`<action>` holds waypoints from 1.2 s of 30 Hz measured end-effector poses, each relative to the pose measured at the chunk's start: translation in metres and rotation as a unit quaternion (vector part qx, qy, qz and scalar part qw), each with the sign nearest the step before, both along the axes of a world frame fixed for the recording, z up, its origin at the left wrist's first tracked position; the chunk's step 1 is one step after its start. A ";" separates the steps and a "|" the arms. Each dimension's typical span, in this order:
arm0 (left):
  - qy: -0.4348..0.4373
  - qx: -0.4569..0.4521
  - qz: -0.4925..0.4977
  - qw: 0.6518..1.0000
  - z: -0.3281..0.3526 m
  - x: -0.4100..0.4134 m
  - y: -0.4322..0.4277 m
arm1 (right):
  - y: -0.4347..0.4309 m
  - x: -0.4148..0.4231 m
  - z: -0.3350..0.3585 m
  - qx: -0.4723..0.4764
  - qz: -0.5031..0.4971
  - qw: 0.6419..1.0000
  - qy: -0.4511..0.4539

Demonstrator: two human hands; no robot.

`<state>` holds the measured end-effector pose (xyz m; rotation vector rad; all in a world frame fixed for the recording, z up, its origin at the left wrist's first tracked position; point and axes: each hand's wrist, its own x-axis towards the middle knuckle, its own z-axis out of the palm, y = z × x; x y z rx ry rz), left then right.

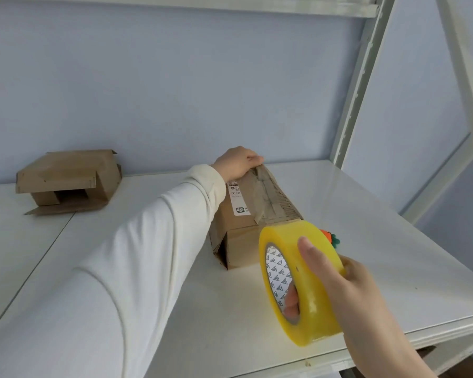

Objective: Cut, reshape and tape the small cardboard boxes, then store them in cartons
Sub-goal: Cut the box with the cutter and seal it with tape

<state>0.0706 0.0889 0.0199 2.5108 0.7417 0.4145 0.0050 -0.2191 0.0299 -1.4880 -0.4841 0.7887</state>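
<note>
A small brown cardboard box (246,214) with a white label and old tape on top lies on the white shelf (175,296). My left hand (236,162) reaches across in a white sleeve and grips the box's far top edge. My right hand (347,285) holds a big yellow roll of clear tape (309,271) upright just in front of the box, thumb over the outside and fingers through the core. A second brown box (69,181), flattened with loose flaps, sits at the back left.
A small orange and green object (331,237) peeks out behind the tape roll, right of the box. White metal shelf uprights (358,77) stand at the right. A blue wall backs the shelf. The shelf's front edge runs under my right wrist.
</note>
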 end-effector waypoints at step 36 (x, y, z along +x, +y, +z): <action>0.174 0.126 -0.189 0.958 -0.004 -0.028 -0.095 | 0.018 0.038 -0.017 -0.003 0.076 0.997 -0.007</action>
